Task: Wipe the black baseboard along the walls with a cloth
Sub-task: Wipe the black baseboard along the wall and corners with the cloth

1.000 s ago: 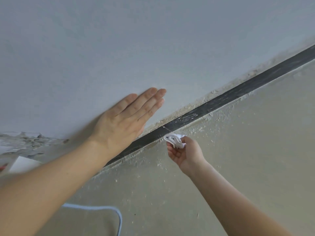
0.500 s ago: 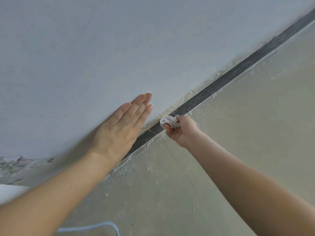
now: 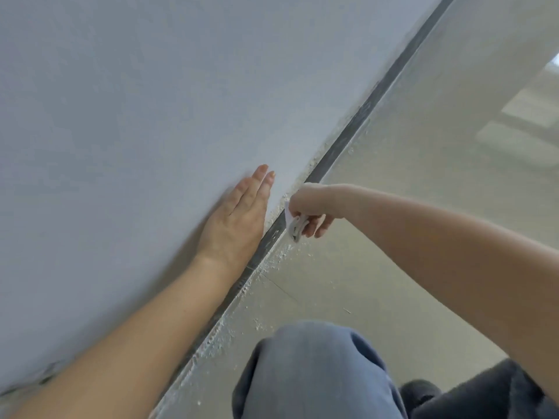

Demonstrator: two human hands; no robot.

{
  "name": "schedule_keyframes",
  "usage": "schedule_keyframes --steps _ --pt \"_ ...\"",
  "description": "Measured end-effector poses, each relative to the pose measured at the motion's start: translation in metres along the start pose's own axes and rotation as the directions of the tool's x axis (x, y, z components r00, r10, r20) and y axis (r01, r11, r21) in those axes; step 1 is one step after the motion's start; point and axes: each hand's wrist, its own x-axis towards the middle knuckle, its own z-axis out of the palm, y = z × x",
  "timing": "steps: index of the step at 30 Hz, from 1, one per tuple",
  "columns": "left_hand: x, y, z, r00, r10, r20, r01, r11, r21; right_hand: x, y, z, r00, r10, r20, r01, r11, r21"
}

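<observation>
The black baseboard (image 3: 357, 122) runs as a narrow dark strip diagonally from the upper right down to the lower left, where wall meets floor. My right hand (image 3: 311, 207) grips a small crumpled white cloth (image 3: 292, 223) and holds it against the strip near the picture's middle. My left hand (image 3: 239, 219) rests flat on the pale wall (image 3: 151, 116) just left of the baseboard, fingers straight and together. White crumbs of plaster lie along the strip's lower edge.
The beige floor (image 3: 393, 146) spreads to the right, with bright window reflections at the far right. My knee in blue-grey trousers (image 3: 317, 373) and a dark garment (image 3: 484, 394) fill the bottom right. Chipped wall paint shows at the bottom left.
The view has swung, so the baseboard now runs more steeply. My right hand with the cloth has slid on along the strip beside my left hand. My knee has come into view.
</observation>
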Motion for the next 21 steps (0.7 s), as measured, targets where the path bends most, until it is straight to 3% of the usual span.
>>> schedule_keyframes --steps 2,4,9,15,21 --pt "0.005 -0.005 -0.003 0.998 0.063 0.003 -0.063 0.998 0.003 0.012 0.011 0.021 1.0 0.023 -0.008 -0.021 0.991 0.134" --pt "0.012 -0.009 -0.009 0.986 0.142 0.092 -0.147 0.988 0.054 0.028 0.031 0.051 0.998 0.061 -0.013 -0.052 0.936 0.347" --pt "0.045 -0.013 -0.006 0.976 0.157 0.15 -0.178 0.974 0.14 0.058 0.075 0.128 0.995 0.069 0.079 -0.105 0.668 0.737" --pt "0.058 -0.022 -0.012 0.972 0.146 0.183 -0.185 0.958 0.219 0.08 0.079 0.175 0.975 0.149 0.168 -0.214 0.394 0.894" --pt "0.05 -0.028 0.005 0.973 0.22 0.069 -0.231 0.945 0.231 0.095 0.063 0.183 0.948 0.129 0.29 -0.304 0.105 0.947"
